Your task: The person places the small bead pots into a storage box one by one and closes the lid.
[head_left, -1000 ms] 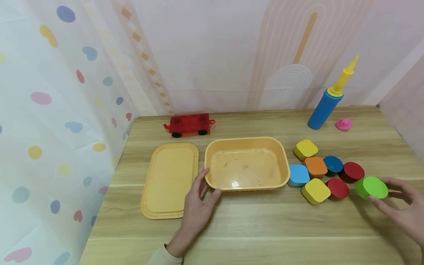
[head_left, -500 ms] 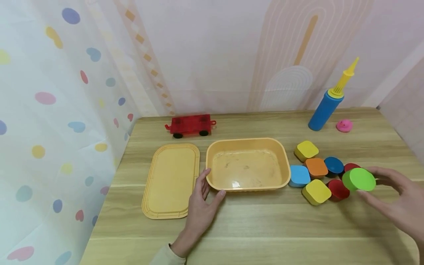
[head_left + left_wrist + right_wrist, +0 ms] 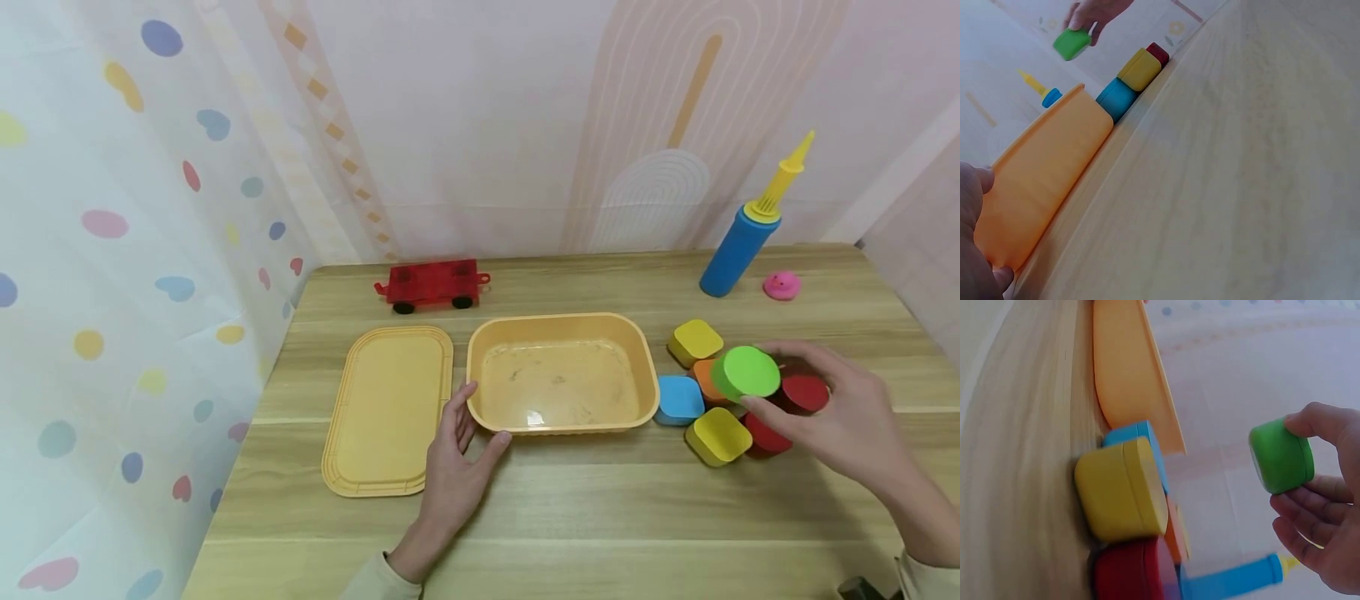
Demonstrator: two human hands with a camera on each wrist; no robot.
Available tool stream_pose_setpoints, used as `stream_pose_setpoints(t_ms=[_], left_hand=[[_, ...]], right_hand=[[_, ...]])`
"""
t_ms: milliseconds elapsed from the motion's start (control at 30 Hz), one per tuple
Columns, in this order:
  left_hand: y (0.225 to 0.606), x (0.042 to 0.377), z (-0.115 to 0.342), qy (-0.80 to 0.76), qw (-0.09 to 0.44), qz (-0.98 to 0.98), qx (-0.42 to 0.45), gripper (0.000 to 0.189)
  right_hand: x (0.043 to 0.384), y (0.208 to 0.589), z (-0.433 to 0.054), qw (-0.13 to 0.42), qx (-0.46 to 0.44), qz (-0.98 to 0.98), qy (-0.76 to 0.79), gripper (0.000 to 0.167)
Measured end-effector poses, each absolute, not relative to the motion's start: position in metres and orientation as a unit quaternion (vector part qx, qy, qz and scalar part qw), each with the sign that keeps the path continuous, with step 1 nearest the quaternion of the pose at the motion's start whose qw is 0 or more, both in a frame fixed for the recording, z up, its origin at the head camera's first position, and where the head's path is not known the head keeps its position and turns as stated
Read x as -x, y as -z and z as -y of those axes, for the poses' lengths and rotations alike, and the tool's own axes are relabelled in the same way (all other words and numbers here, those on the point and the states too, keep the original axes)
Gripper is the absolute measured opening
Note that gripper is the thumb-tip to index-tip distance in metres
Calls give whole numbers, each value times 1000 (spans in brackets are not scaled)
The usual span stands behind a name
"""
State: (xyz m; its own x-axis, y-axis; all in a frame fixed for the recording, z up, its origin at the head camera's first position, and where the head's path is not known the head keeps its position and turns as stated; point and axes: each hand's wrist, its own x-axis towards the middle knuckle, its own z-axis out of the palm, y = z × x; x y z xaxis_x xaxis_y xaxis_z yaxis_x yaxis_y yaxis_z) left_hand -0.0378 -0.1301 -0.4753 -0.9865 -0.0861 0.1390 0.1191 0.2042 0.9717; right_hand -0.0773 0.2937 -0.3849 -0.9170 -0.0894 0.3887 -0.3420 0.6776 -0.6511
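My right hand (image 3: 840, 417) pinches a small green round tub (image 3: 746, 372) between thumb and fingers. In the right wrist view the green tub (image 3: 1280, 456) is raised above the other tubs. In the head view it overlaps the orange tub (image 3: 703, 379) and hides the dark blue one. My left hand (image 3: 461, 467) holds the near left corner of a yellow-orange plastic box (image 3: 558, 422), thumb at the front wall and fingers at the left side. Nothing lies inside this box. Below the right hand are yellow (image 3: 717, 437), light blue (image 3: 679, 400) and red tubs (image 3: 806, 393).
A matching flat lid (image 3: 386, 408) lies left of the box. Behind stand a red toy wagon (image 3: 432, 283), a blue and yellow hand pump (image 3: 731, 250) and a pink toy (image 3: 782, 285). Another yellow tub (image 3: 695, 342) sits behind the orange one. A patterned curtain borders the table.
My right hand has carried the green tub up and leftward, from the right end of the group to over the orange and dark blue tubs. The left hand keeps its place on the box.
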Motion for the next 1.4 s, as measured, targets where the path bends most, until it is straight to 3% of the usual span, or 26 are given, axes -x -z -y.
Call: stream_pose_setpoints(t_ms=[367, 533, 733, 1400], left_hand=[[498, 43, 136, 613, 136, 776, 64, 74], [485, 40, 133, 623, 109, 773, 37, 74], [493, 40, 136, 609, 120, 783, 43, 76], [479, 38, 131, 631, 102, 768, 23, 72]], right_hand=[[106, 374, -252, 163, -216, 882, -385, 63], [117, 374, -234, 128, -219, 886, -388, 58], [127, 376, -212, 79, -222, 891, -388, 54], [160, 414, -142, -6, -261, 866, -426, 51]])
